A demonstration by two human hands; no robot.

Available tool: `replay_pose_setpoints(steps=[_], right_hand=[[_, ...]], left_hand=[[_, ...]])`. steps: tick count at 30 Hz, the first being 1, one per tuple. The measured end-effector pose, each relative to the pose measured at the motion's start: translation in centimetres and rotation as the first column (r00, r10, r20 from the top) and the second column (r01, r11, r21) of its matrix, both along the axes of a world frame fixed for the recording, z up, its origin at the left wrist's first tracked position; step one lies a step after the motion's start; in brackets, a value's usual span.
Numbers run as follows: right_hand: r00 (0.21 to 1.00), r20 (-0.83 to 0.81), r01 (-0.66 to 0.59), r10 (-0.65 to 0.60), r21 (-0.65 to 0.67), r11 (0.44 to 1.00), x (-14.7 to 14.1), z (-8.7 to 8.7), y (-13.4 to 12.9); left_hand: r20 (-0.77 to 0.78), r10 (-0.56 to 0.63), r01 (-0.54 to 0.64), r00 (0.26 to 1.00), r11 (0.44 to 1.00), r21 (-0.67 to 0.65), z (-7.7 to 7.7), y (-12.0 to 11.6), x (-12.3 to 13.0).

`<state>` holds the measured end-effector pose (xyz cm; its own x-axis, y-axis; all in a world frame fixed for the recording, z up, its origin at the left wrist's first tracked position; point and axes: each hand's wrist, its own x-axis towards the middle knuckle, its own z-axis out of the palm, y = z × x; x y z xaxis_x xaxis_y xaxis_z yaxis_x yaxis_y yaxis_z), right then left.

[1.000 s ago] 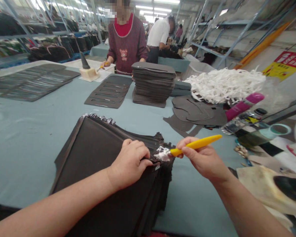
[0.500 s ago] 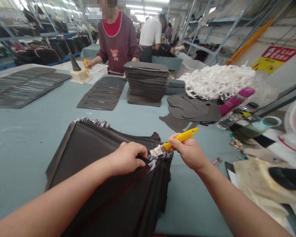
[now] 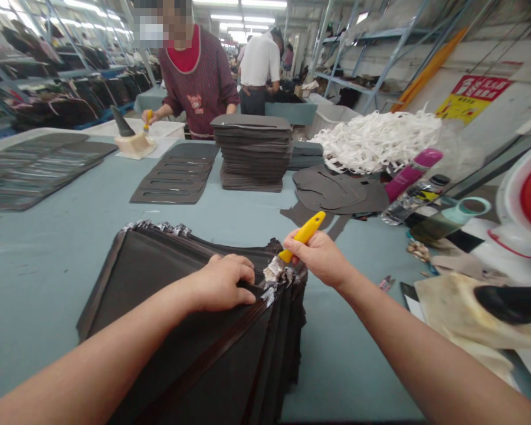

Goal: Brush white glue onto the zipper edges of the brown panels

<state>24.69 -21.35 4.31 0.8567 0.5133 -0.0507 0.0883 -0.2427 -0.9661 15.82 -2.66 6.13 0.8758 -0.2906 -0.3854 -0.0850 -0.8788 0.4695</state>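
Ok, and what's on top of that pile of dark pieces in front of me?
Your left hand rests on the pile, and the yellow-handled brush in your right hand has its bristles at a white-smeared corner. The surface directly under your left hand is covered.

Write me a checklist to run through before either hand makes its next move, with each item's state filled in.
1. Brush held in the right hand: ok, gripped by its yellow handle.
2. Bristles at the edge of the black sheets: ok, beside the white smears.
3. Left hand on the sheets: ok, resting on top near that edge.
4. Left fingers clear of the bristles: ok, but the gap looks narrow.
5. Sheets squared up: not ok, their right-hand edges fan out unevenly.
6. Enough white substance on the bristles: cannot tell.
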Motion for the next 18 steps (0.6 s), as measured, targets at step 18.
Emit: replay_pose_setpoints(steps=[18], right_hand=[[0.965,-0.128,0.257,-0.228,0.309,0.916,0.2,-0.6,-3.8]], left_hand=[[0.039,-0.071,0.073,0.997,0.996,-0.049,-0.5,0.8,0.5]])
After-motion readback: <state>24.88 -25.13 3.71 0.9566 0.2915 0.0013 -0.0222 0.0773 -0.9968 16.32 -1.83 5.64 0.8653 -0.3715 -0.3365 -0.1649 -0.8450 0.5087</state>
